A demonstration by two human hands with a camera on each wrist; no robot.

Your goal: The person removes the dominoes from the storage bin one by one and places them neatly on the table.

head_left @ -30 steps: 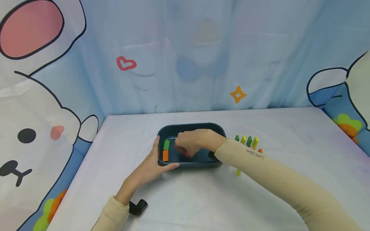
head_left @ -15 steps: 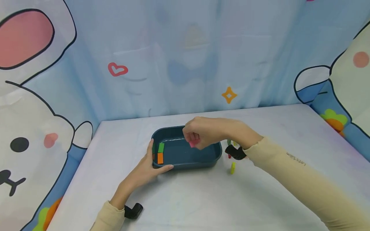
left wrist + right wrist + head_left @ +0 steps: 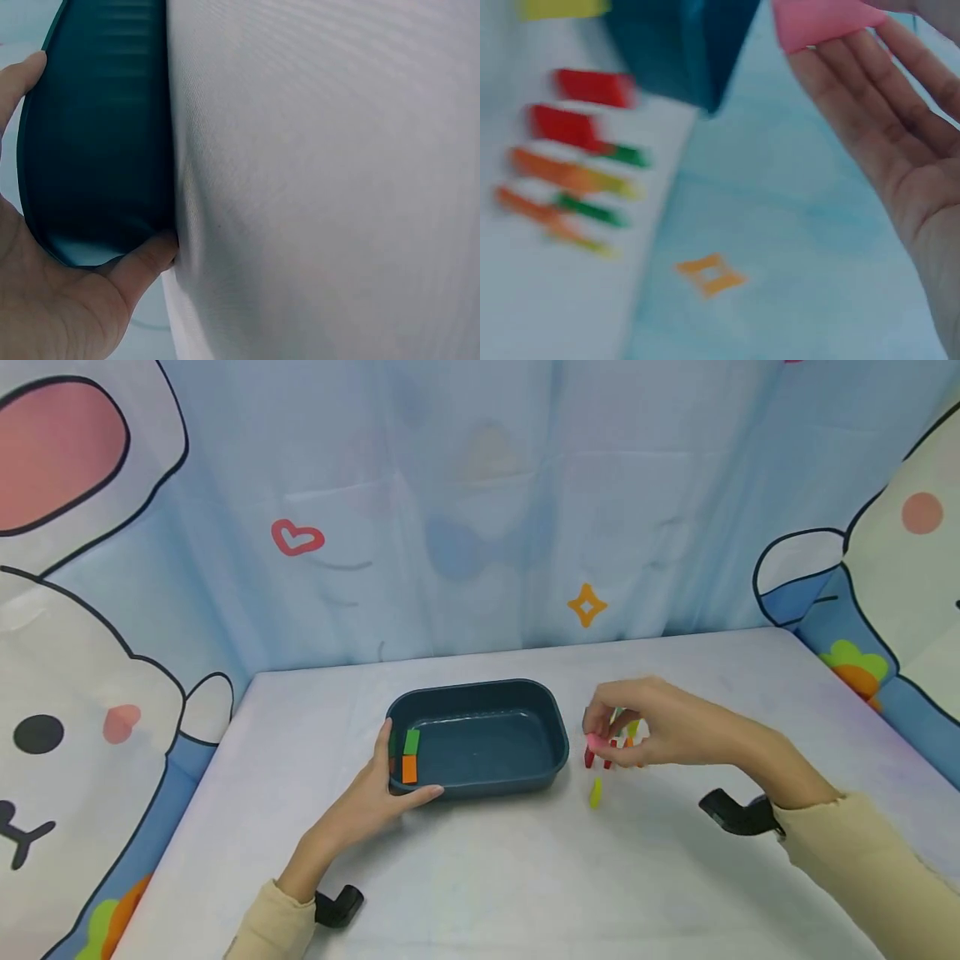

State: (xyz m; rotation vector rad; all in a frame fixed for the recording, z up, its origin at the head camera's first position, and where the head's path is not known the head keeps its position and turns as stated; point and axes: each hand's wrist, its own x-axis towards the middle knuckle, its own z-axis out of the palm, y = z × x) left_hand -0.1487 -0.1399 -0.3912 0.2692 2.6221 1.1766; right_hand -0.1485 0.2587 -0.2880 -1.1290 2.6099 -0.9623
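The dark teal tray (image 3: 480,785) sits on the white table. My left hand (image 3: 371,789) grips its left front corner, thumb along the front wall and a fingertip over the rim in the left wrist view. Along the tray's left end lie a green block (image 3: 412,742) and an orange block (image 3: 408,768). To the right of the tray, my right hand (image 3: 667,727) pinches a flat pink piece (image 3: 821,22); its exact kind is unclear. Below and behind that hand stand red blocks (image 3: 589,757), partly hidden, with orange, green and yellow ones (image 3: 589,180).
A yellow block (image 3: 596,793) stands apart, nearer the front. A blue printed curtain (image 3: 480,527) hangs behind the table's back edge. White table surface (image 3: 510,877) stretches in front of the tray. Black camera mounts (image 3: 339,907) stick out from both wrists.
My right hand has lifted the pink piece out of the tray and carried it right, over beside the standing blocks. The left hand keeps its hold on the tray. The head view has shifted slightly.
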